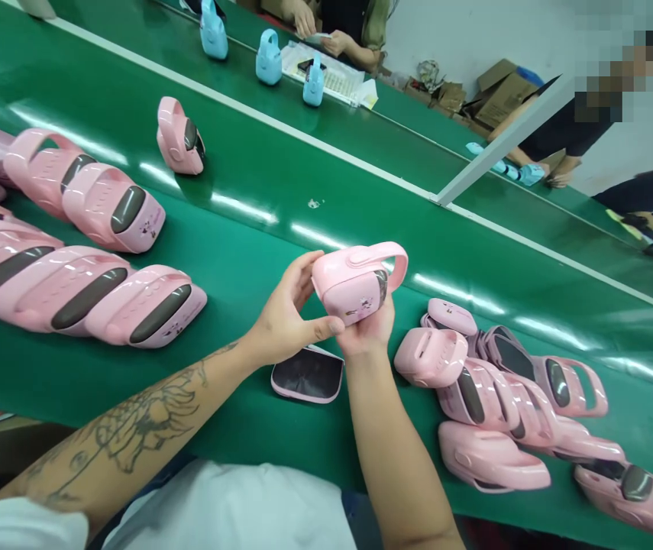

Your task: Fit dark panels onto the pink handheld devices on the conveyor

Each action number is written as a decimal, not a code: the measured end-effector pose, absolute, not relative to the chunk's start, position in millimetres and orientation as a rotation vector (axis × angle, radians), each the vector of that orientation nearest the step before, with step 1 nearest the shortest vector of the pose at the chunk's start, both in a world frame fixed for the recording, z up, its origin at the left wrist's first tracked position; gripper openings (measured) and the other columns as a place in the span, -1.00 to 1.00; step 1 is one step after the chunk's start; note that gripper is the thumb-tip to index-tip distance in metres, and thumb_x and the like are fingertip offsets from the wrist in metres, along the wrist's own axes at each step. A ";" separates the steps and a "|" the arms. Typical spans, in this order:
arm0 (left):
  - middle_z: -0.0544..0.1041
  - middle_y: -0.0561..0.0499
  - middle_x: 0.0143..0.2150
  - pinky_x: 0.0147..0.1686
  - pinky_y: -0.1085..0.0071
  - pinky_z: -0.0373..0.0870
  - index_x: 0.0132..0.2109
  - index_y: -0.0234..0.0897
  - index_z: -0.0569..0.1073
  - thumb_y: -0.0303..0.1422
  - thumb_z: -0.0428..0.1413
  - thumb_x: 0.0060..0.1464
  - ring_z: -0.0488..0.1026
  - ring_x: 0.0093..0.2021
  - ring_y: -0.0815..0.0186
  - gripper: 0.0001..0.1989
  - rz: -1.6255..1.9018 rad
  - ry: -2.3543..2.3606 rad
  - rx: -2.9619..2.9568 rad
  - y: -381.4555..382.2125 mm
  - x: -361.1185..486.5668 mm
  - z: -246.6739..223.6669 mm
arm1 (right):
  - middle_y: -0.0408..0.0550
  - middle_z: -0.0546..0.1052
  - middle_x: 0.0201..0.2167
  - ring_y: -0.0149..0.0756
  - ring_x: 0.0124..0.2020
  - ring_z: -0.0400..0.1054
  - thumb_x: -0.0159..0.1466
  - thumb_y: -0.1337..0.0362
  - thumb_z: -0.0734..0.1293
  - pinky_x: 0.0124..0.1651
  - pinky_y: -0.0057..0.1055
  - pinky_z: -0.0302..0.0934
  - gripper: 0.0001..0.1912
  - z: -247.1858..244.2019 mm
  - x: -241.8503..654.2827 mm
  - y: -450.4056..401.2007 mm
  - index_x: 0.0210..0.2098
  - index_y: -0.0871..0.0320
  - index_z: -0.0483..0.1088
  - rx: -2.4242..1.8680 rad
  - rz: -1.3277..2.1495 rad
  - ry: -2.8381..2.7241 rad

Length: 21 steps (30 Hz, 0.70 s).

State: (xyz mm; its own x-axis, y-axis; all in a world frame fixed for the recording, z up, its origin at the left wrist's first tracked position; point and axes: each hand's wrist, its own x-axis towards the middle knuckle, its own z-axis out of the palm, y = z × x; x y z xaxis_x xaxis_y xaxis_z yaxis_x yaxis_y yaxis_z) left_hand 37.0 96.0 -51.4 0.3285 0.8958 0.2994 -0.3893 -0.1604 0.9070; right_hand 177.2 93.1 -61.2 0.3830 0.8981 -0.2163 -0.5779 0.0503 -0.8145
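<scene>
A green conveyor belt (234,172) carries a flat pink-rimmed panel (307,374) with a dark glossy face, lying alone near the belt's near edge. To the left of the panel, pink handbag-shaped cases (85,294) lie in close rows, and to its right more of them lie in a loose, overlapping heap (486,397). Well beyond the panel, past a white rail (246,111), a second green belt (337,126) holds three upright blue cases (269,57) and a printed sheet (320,72).

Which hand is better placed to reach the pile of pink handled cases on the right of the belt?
Probably the right hand: it sits nearer the pile, while the left hand is on the far side of the held case.
</scene>
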 end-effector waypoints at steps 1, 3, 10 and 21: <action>0.49 -0.28 0.37 0.31 0.08 0.44 0.34 -0.17 0.40 -0.04 0.59 -0.15 0.44 0.39 -0.13 -0.03 1.222 0.549 1.266 94.1 36.4 -52.0 | 0.00 0.72 -0.09 -0.01 0.05 0.61 0.38 -0.30 0.23 0.18 0.01 0.52 -0.40 -64.2 175.8 91.7 -0.05 0.06 0.56 -1.013 1.183 -0.413; 0.52 -0.28 0.33 0.24 0.09 0.51 0.29 -0.19 0.43 -0.10 0.60 -0.15 0.48 0.33 -0.14 -0.09 1.222 0.604 1.268 93.1 32.8 -51.9 | 0.06 0.71 -0.06 0.01 0.05 0.62 0.39 -0.34 0.20 0.17 0.02 0.53 -0.33 -70.7 174.6 86.0 -0.03 0.10 0.56 -1.090 1.100 -0.413; 0.50 -0.29 0.36 0.33 -0.06 0.44 0.35 -0.20 0.40 -0.15 0.63 -0.32 0.48 0.34 -0.22 0.07 0.998 0.831 1.429 100.4 5.4 -59.8 | 0.07 0.55 0.33 -0.02 0.38 0.42 0.53 -0.01 0.27 0.48 0.08 0.24 -0.55 -56.1 209.7 47.0 0.31 -0.01 0.45 -1.343 0.363 -1.285; 0.48 -0.16 0.41 0.42 0.05 0.38 0.43 -0.19 0.38 -0.15 0.56 -0.16 0.47 0.36 -0.10 0.02 0.765 0.805 1.629 106.2 -4.8 -75.5 | 0.20 0.32 0.52 0.18 0.54 0.20 0.39 0.07 0.46 0.53 0.31 0.12 -0.18 -27.5 216.4 51.9 0.54 0.03 0.13 -1.464 0.604 -2.156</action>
State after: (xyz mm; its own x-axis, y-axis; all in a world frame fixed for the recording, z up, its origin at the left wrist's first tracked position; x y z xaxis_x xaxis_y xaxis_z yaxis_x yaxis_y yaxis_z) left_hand -4.8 106.2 -75.5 0.5588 0.8263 0.0700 0.1119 -0.1587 0.9810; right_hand 216.4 51.9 -27.5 -0.3260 0.9365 0.1291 0.7334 0.3367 -0.5906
